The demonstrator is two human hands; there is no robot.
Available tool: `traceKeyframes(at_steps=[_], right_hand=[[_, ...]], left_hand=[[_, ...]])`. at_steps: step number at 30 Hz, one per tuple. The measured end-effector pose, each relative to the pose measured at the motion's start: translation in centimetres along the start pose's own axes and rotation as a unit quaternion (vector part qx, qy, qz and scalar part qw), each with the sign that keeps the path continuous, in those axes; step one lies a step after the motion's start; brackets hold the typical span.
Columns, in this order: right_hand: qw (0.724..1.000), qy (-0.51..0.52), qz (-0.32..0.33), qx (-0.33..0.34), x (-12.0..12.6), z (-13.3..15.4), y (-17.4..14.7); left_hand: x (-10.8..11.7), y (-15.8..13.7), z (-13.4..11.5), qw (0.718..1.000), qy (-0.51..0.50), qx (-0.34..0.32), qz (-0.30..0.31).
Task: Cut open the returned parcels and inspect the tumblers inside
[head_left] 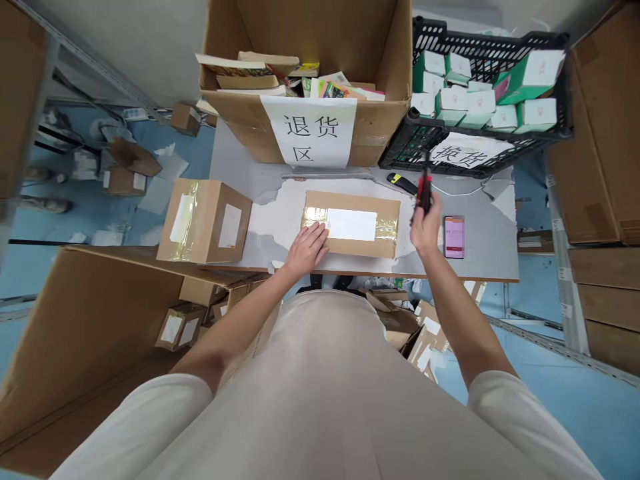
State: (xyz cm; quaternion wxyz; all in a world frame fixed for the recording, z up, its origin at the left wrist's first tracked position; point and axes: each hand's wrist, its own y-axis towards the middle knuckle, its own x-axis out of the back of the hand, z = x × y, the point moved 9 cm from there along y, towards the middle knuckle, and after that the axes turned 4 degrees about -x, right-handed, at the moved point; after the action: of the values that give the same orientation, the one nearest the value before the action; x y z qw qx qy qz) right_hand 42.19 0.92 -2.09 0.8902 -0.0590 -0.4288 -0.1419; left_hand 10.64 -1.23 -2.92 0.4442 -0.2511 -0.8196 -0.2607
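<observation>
On the worktable a long taped cardboard box (320, 247) lies flat, with a white label (351, 225) on its top. My left hand (307, 250) rests open on the box's left end, fingers stretched over the clear tape. Past the box's right end, my right hand (427, 225) is closed around a red-and-black hand tool (425, 193). The tool's narrow dark tip points away from me; its exact kind is blurred. Just left of it lies a black-and-yellow utility knife (401, 183), partly behind the tool. A phone (454, 237) with a lit screen lies right of my right hand.
Another taped box (205, 223) stands at the table's left. Behind are a large carton (240, 130) of books and a black crate (400, 143) of green-and-white boxes. A big open carton (90, 320) holds parcels at lower left. Stacked cartons (595, 147) stand right.
</observation>
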Motion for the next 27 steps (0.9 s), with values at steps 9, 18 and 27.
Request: traceKeyframes(at_steps=[9, 18, 27], right_hand=[[0.854, -0.203, 0.345, 0.334, -7.9, 16.3, -3.4], [0.812, -0.303, 0.313, 0.388, -8.5, 17.3, -2.7], [0.842, -0.196, 0.370, 0.339, -8.2, 17.1, -1.5]], left_hand=[[-0.3, -0.2, 0.3, 1.000, 0.012, -0.013, -0.022], [-0.5, 0.0, 0.7, 1.000, -0.006, -0.009, -0.025], [-0.4, 0.0, 0.8, 0.999, -0.035, -0.005, -0.041]])
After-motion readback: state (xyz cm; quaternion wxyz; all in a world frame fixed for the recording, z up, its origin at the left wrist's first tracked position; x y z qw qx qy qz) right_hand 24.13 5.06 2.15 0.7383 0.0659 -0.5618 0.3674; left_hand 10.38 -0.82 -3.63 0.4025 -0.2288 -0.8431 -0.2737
